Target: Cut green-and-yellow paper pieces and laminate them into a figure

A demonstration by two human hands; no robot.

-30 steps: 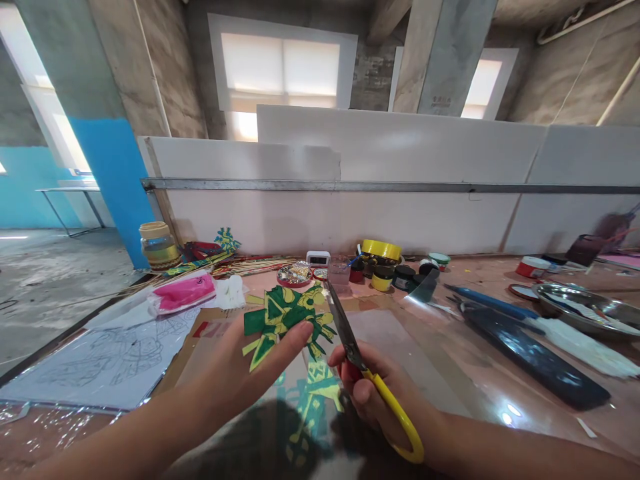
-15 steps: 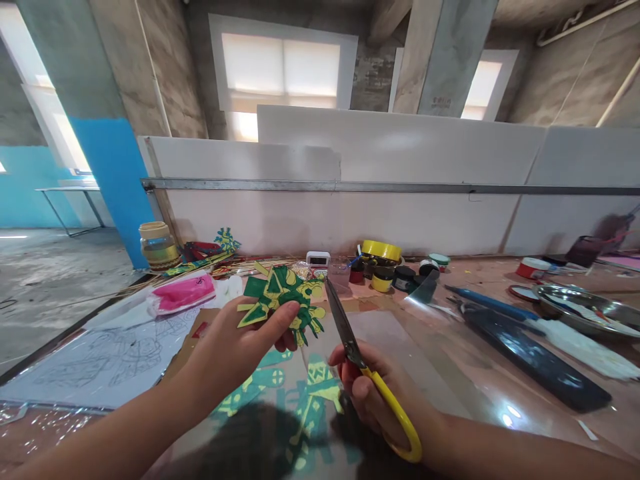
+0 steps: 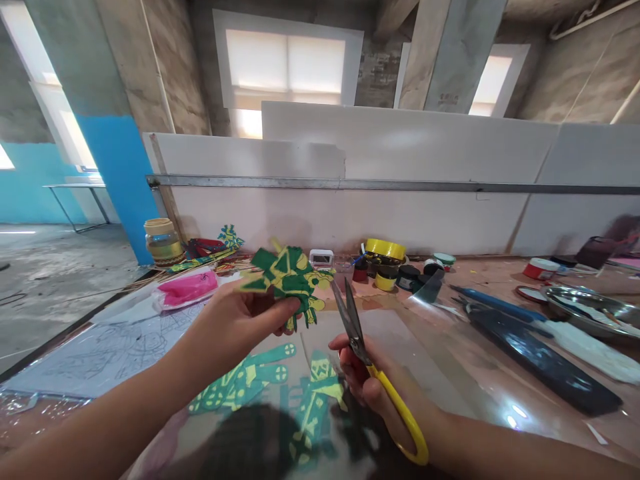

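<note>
My left hand (image 3: 250, 317) pinches a green and yellow cut-out figure (image 3: 287, 277) between thumb and fingers, raised above the table. In my right hand (image 3: 373, 377) is a pair of scissors (image 3: 354, 330) with yellow handles. Its blades are parted and point up and away, with the tips just right of the cut-out's edge. Below, more green and yellow cut-out shapes (image 3: 320, 393) lie under what looks like a translucent sheet. The fingers inside the scissor handles are partly hidden.
Line drawings (image 3: 135, 340) and a pink packet (image 3: 190, 288) lie on the left. Along the back stand a glass jar (image 3: 164, 243), a small white device (image 3: 321, 257) and several paint pots (image 3: 385, 279). On the right are a dark long case (image 3: 540, 357) and a metal bowl (image 3: 595, 307).
The scissor blades have opened from nearly closed. My left hand has turned the cut-out, tipping it flatter. The view has shifted slightly.
</note>
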